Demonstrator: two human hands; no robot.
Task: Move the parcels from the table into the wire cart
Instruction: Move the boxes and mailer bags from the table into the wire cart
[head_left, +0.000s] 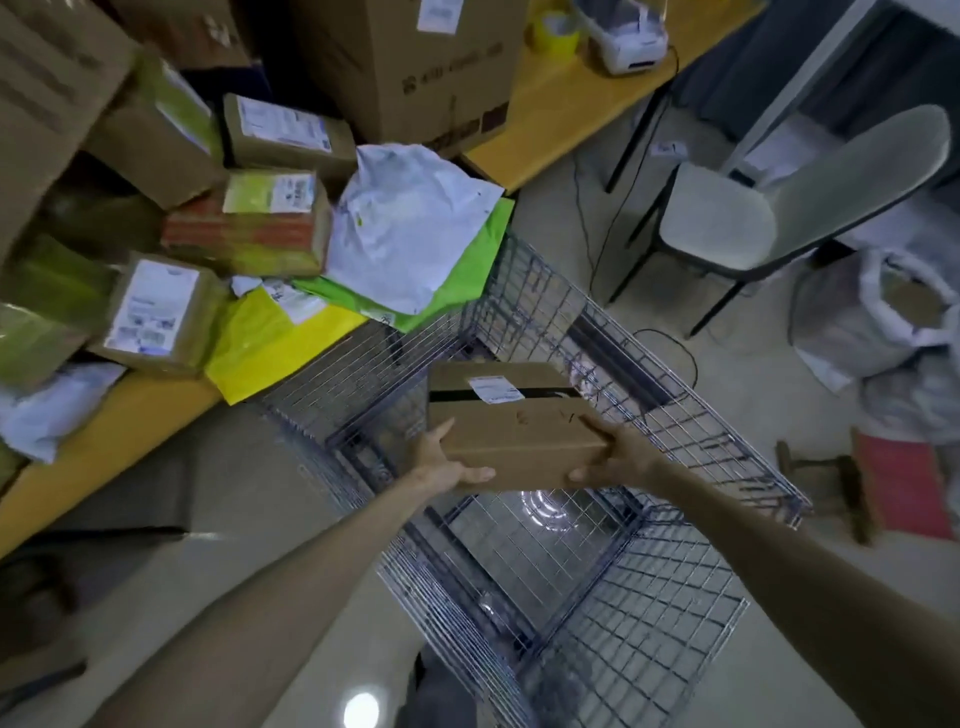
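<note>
Both hands are on a brown cardboard box, held up over the open top of the wire cart. The left hand grips the near left corner and the right hand the near right one. The box has a strip of black tape and a white label on top. The cart sits right against the yellow table, which is piled with parcels: a crumpled white mailer on a green mailer, a yellow mailer, and a small labelled box. There's a big carton further back, plus a label printer and a roll of yellow tape. A pale chair is off to the right.
</note>
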